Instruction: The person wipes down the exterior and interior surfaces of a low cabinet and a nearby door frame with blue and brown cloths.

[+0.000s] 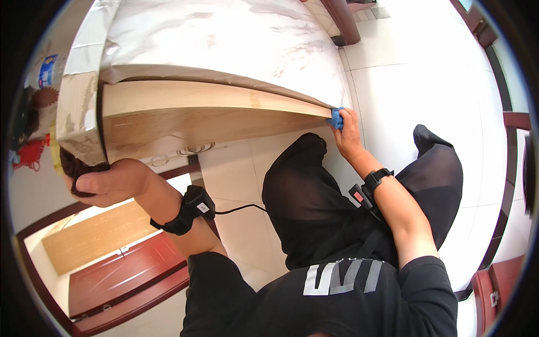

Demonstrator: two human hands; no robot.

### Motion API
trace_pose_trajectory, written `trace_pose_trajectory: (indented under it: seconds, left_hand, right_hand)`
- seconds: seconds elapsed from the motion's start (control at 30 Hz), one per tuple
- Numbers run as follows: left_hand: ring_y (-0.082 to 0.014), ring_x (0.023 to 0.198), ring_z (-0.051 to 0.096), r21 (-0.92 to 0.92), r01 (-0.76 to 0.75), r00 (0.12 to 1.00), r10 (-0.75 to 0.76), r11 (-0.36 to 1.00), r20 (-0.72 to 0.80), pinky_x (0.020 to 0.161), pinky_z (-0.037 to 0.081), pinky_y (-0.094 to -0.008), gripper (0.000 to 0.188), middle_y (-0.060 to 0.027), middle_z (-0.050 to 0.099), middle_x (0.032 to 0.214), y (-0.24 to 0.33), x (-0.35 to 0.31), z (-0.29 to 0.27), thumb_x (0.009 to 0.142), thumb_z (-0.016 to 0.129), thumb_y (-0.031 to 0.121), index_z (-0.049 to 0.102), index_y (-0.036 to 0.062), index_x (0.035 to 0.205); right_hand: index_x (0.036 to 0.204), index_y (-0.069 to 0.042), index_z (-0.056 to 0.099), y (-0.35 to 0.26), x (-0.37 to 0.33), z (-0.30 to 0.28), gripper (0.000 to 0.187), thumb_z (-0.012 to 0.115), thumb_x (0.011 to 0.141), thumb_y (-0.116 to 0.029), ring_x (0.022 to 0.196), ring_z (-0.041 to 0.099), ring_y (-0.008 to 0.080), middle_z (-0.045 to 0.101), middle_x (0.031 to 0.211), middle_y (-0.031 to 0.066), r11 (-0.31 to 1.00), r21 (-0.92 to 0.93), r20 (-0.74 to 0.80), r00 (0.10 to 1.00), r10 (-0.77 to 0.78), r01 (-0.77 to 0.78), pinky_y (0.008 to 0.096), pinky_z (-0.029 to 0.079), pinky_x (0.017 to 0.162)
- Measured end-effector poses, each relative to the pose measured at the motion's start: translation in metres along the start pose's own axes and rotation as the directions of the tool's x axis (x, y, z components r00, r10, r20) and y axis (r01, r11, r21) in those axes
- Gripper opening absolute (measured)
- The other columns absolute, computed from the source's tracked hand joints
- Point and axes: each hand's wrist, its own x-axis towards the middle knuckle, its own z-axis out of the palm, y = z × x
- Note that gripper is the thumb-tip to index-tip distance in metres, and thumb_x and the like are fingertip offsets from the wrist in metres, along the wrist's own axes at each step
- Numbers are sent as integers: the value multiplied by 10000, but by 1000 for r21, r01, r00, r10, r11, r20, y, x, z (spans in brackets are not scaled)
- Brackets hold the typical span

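Observation:
A light wooden panel [213, 106], perhaps a cabinet door or drawer, runs across in front of me below a white marble-patterned top. My right hand [349, 135] is closed around a bunched blue cloth [336, 119] and presses it to the panel's right end. At the left, my left hand [115, 182] has its fingers curled round a dark brown cloth [78, 165]. That cloth touches the lower corner of a worn, pale wooden post [84, 106]. Part of the left fingers is hidden behind the cloth.
The marble-patterned top [224, 39] fills the upper middle. A clear bottle with a blue label [48, 71] and a red knitted-looking piece [29, 154] lie at the far left. White tiled floor [415, 95] extends to the right. A red-brown door [129, 264] stands at lower left.

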Motion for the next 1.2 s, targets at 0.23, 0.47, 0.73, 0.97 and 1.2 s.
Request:
trace_pose_trajectory:
  seconds: [0.23,0.47,0.73,0.97,1.2]
  left_hand:
    - [-269,822,590,174,-136,991,134,975,26,722,499,-347,450,-214,596,956,1,-3,3,974,274,263,538,-101,948]
    - [-278,800,556,515,-111,992,127,850,4,692,497,-395,521,-231,558,952,-7,-13,2,933,345,390,546,-91,931]
    - [-355,708,600,495,-505,863,406,707,301,601,470,-440,570,-189,598,839,-27,-5,-5,625,762,447,552,-31,854]
    - [-353,707,600,423,-390,917,305,818,256,592,469,-439,568,-191,597,844,-24,-21,-2,622,764,439,552,-33,857]
    - [-350,706,599,405,-289,950,206,868,236,583,468,-439,565,-194,595,848,-31,-26,-16,619,765,431,552,-34,861]
  right_hand:
    - [1123,-30,467,-104,64,-30,496,642,664,34,942,490,347,481,1080,174,914,323,-100,969,-225,245,400,430,824]
    - [1158,-68,551,-158,149,-29,452,664,748,-223,1140,426,335,473,1235,122,783,489,-171,922,-347,385,433,331,971]
    - [1282,74,372,42,83,51,477,415,942,-258,1188,391,395,414,1289,270,894,307,18,941,337,-326,402,291,1034]
    - [1301,97,348,217,-15,92,596,336,944,-382,1250,354,387,382,1331,284,563,285,185,621,762,-776,395,264,1050]
    - [1322,52,364,233,45,98,603,369,930,-405,1292,311,367,343,1383,246,301,344,423,433,796,-890,374,241,1068]
